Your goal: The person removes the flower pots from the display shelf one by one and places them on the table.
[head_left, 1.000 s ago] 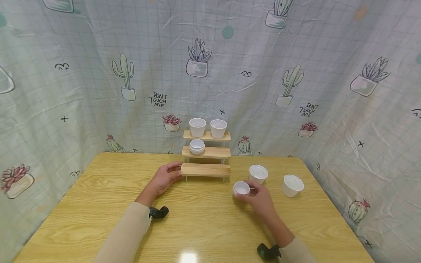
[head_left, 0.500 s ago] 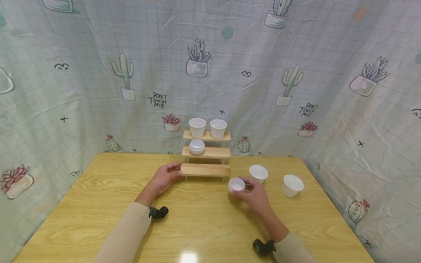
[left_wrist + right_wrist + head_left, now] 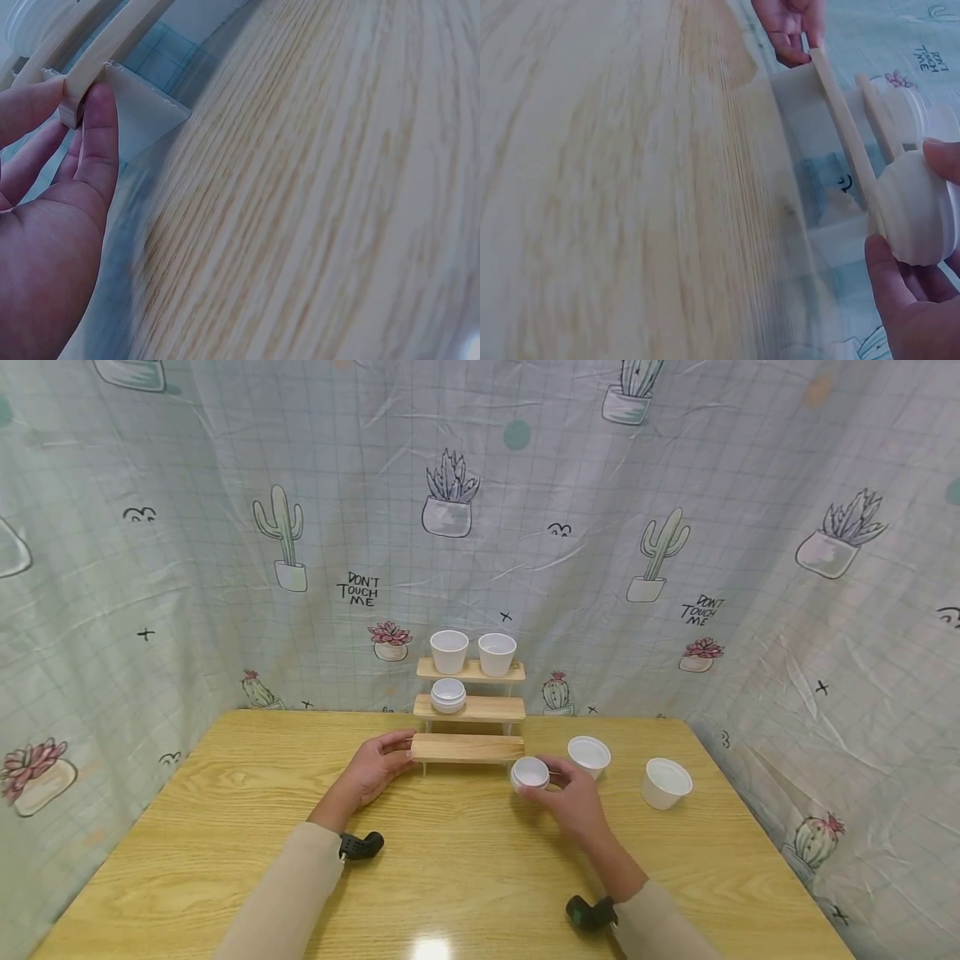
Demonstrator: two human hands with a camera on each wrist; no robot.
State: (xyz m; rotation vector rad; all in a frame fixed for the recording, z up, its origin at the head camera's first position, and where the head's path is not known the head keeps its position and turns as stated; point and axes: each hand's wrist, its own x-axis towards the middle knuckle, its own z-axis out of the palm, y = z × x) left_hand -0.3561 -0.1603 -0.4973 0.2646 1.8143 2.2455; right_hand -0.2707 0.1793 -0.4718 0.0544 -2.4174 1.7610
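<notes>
A small three-step wooden display rack (image 3: 457, 747) with clear supports stands at the back of the table. My left hand (image 3: 372, 770) pinches the left end of its lowest step (image 3: 120, 41) between thumb and fingers. In my right hand (image 3: 576, 802) is a small white round pot (image 3: 530, 775) with a ridged rim, gripped from its right side. That pot (image 3: 913, 210) is upright in the head view, by the right end of the lowest step. A similar white pot (image 3: 448, 697) sits on the left of the middle step.
Two taller white pots (image 3: 450, 652) stand side by side on the top step. To the right, one white pot (image 3: 589, 755) is just behind my right hand, and another white pot (image 3: 666, 783) is farther right. A cactus-print curtain (image 3: 315, 652) hangs behind the table.
My right hand has carried the small white pot left and slightly back, up to the right end of the lowest step. The left hand has stayed at the rack.
</notes>
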